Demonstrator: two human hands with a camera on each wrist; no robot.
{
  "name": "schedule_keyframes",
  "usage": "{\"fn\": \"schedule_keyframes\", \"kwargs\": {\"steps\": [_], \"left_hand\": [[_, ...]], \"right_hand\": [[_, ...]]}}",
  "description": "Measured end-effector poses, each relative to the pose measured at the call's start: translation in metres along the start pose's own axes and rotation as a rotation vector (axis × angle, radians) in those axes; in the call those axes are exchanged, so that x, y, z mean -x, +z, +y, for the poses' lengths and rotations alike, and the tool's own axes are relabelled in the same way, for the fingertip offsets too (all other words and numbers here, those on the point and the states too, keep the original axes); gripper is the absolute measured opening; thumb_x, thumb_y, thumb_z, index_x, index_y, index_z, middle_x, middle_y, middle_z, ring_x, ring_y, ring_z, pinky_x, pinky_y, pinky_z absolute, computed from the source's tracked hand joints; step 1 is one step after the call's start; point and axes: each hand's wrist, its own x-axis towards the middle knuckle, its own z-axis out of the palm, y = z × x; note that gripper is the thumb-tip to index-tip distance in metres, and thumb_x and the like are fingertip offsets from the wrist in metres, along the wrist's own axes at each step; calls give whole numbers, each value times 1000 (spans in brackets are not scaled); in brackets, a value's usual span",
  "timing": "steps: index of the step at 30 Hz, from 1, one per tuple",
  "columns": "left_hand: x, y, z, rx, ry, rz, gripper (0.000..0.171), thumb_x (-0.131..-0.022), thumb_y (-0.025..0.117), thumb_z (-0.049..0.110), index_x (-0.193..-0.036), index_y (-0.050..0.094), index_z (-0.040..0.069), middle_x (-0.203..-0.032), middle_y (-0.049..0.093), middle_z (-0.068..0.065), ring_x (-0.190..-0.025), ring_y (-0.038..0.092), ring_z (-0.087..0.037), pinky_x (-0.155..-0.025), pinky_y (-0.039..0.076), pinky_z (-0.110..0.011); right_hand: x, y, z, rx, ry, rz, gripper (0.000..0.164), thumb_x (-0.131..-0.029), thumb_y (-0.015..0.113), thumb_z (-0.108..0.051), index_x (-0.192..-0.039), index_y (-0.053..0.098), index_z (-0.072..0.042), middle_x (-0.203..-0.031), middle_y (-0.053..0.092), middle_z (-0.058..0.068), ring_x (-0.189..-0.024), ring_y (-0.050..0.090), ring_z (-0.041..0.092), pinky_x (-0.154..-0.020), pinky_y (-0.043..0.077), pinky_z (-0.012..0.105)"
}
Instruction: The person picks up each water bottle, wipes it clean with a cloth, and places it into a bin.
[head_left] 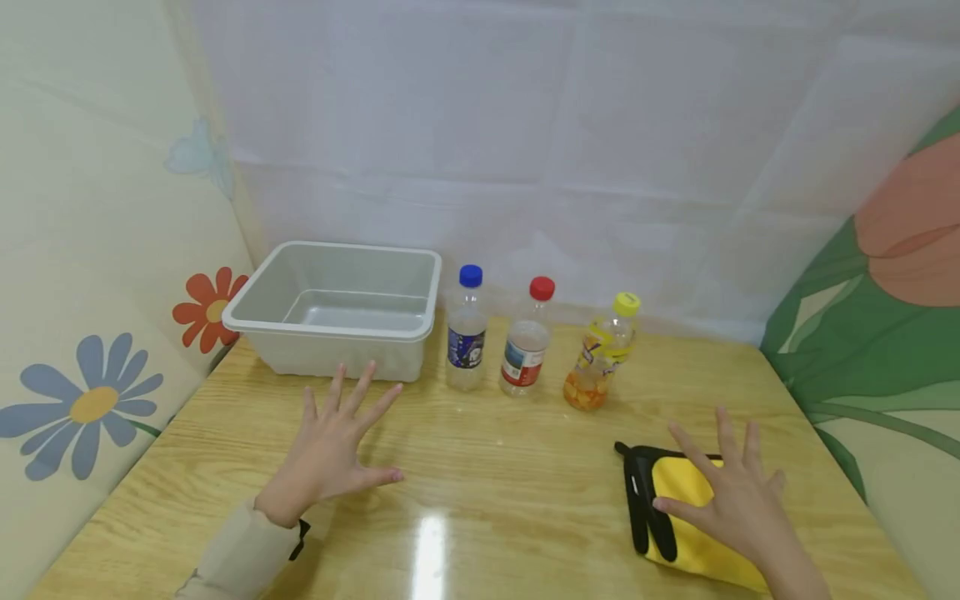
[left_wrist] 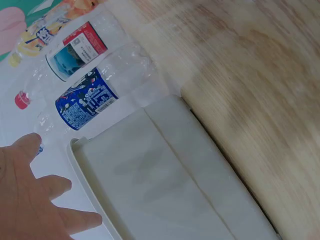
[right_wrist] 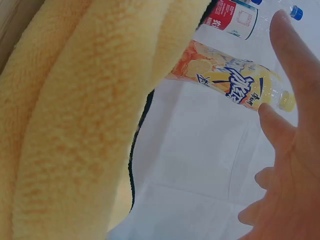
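My left hand is held with fingers spread, in front of a light grey plastic bin; it holds nothing. My right hand, fingers also spread, is over a folded yellow towel with black edging and a black strap. Whether it touches the towel, I cannot tell. Fuzzy yellow towel fabric fills much of the right wrist view. Between the hands, further back, three clear bottles stand upright: a blue-capped bottle, a red-capped bottle and a yellow-capped bottle with an orange lower part.
The wood-grain table ends at a white cloth backdrop. Flower-printed fabric hangs at both sides. The bin stands at the back left, beside the blue-capped bottle, with its open top facing up.
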Motion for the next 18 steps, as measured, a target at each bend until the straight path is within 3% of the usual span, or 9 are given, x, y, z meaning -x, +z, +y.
{"fn": "schedule_keyframes", "kwargs": {"steps": [5,8,13,18], "left_hand": [[-3,-3,2,-13,8,-11,102,-63,61,73,-146,17,31,-152,-2,-12,-131,1,-49,-93,4,-76],[-8,-5,3,-1,34,45,93,-69,62,66,-143,28,22,-150,10,-16,-131,15,-46,-93,13,-76],[-28,-10,5,92,168,303,61,-82,62,44,-126,50,2,-131,44,-22,-116,43,-40,-93,35,-63],[-53,-14,8,200,261,552,42,-84,62,27,-110,58,-6,-109,58,-21,-97,56,-35,-83,49,-46]], "right_hand": [[1,-1,2,1,-1,-7,103,-63,71,-60,-145,13,-37,-148,-23,12,-125,-15,56,-66,13,86],[1,-2,4,7,-15,12,101,-65,71,-59,-145,14,-36,-149,-14,18,-126,-12,55,-70,13,86],[1,-6,10,35,-50,23,93,-70,69,-55,-145,23,-27,-141,24,28,-127,12,54,-77,18,82],[3,-9,13,2,-85,0,76,-74,71,-46,-133,45,-5,-120,51,29,-106,45,50,-76,37,71]]}}
